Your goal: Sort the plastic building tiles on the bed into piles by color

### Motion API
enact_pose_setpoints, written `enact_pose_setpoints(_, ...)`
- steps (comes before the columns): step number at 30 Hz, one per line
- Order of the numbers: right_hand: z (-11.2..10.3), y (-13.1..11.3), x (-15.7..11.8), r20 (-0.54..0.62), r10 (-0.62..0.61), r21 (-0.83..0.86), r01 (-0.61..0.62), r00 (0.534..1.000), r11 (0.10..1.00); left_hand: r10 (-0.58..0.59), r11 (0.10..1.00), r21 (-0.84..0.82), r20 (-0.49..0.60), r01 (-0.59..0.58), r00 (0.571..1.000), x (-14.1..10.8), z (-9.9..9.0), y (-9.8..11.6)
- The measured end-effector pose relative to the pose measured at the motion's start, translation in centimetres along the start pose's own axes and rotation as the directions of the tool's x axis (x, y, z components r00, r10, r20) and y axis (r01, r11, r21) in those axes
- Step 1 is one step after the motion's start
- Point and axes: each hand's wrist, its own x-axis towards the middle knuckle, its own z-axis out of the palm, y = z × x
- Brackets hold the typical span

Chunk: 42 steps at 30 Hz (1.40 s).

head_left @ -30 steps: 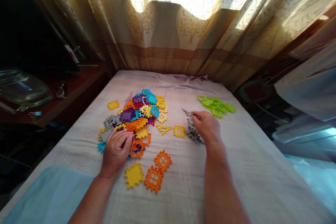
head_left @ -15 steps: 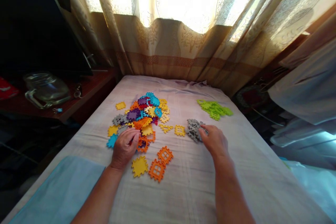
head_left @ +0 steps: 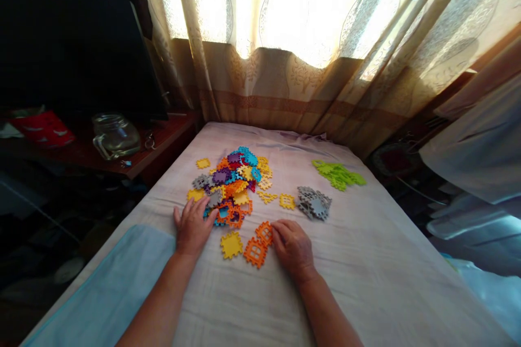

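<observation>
While our left hand point(head_left: 194, 227) lies loosely spread at the mixed pile point(head_left: 235, 188), we list two orange tiles point(head_left: 255, 252), squarish, paired aslant on the sheet point(head_left: 378, 265), just left of our nearer right hand point(head_left: 293, 248), fingertips at the farther tile, grip indiscernible.

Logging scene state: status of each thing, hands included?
left hand, at mixed pile near edge
right hand, at orange window pieces
mixed pile, heaped, colours jumbled
orange window pieces, flat, adjoining
gray pieces, heaped
green pieces, heaped separately
curtain, drawn
screen, dark
</observation>
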Motion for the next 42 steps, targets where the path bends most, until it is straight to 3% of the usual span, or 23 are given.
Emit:
enact_pose_setpoints(5, 0.3, 0.0, -0.2, -0.096, -0.004, 0.035, 0.007, 0.995, 0.999, 0.073, 0.996, -0.043, -0.049, -0.075, 0.996, 0.7, -1.0, 0.9)
enact_pose_setpoints(9, 0.6, -0.8, 0.1, -0.150, -0.037, 0.049, 0.045, 0.988, 0.998, 0.225, 0.954, -0.179, -0.094, -0.239, 0.970, 0.8, -1.8, 3.0)
enact_pose_setpoints(12, 0.6, -1.5, 0.3, -0.132, -0.080, 0.053, 0.087, 0.988, 0.995, 0.365, 0.887, -0.294, -0.026, -0.356, 0.931, 0.0, -1.9, 5.4)
enact_pose_setpoints(16, 0.2, -2.0, 0.3, -0.068, -0.110, 0.042, 0.113, 0.992, 0.993, 0.469, 0.825, -0.392, 0.073, -0.407, 0.880, -1.1, -1.6, 7.3)
enact_pose_setpoints(19, -0.4, -1.3, 0.4, -0.052, -0.040, 0.089, 0.045, 0.998, 0.995, 0.474, 0.818, -0.405, 0.070, -0.409, 0.878, -1.2, -1.4, 7.1)
enact_pose_setpoints(21, -0.9, 0.0, 0.8, -0.092, 0.114, 0.148, -0.100, 0.989, 0.984, 0.446, 0.831, -0.391, 0.046, -0.395, 0.894, -1.0, -1.2, 6.7)
enact_pose_setpoints(23, -1.6, 2.0, 1.4, -0.153, 0.353, 0.216, -0.317, 0.923, 0.924, 0.406, 0.854, -0.364, 0.017, -0.373, 0.914, -0.8, -0.9, 6.3)
enact_pose_setpoints(25, -2.3, 4.5, 1.9, -0.187, 0.572, 0.308, -0.506, 0.798, 0.806, 0.371, 0.875, -0.332, -0.011, -0.353, 0.929, -0.7, -0.6, 6.2)
enact_pose_setpoints(27, -2.9, 6.9, 2.2, -0.174, 0.711, 0.400, -0.611, 0.681, 0.683, 0.347, 0.889, -0.305, -0.037, -0.341, 0.937, -0.6, -0.3, 6.2)
enact_pose_setpoints(29, -3.3, 8.9, 2.3, -0.148, 0.777, 0.454, -0.656, 0.612, 0.603, 0.334, 0.901, -0.274, -0.059, -0.337, 0.941, -0.6, -0.2, 6.2)
enact_pose_setpoints(32, -3.5, 10.6, 2.0, -0.117, 0.815, 0.438, -0.707, 0.567, 0.555, 0.287, 0.936, -0.185, -0.092, -0.299, 0.954, -0.6, 0.0, 5.9)
enact_pose_setpoints(36, -3.3, 11.2, 1.6, -0.074, 0.835, 0.376, -0.761, 0.545, 0.529, 0.140, 0.989, -0.042, -0.057, -0.142, 0.989, 0.2, 0.9, 4.7)
enact_pose_setpoints(39, -3.3, 10.8, 1.7, -0.092, 0.840, 0.349, -0.773, 0.535, 0.530, 0.008, 0.997, 0.073, 0.126, -0.018, 0.992, 1.4, 1.3, 4.4)
enact_pose_setpoints(42, -3.5, 10.3, 1.9, -0.135, 0.842, 0.334, -0.776, 0.522, 0.535, -0.079, 0.983, 0.183, 0.316, 0.021, 0.946, 2.6, 1.2, 5.4)
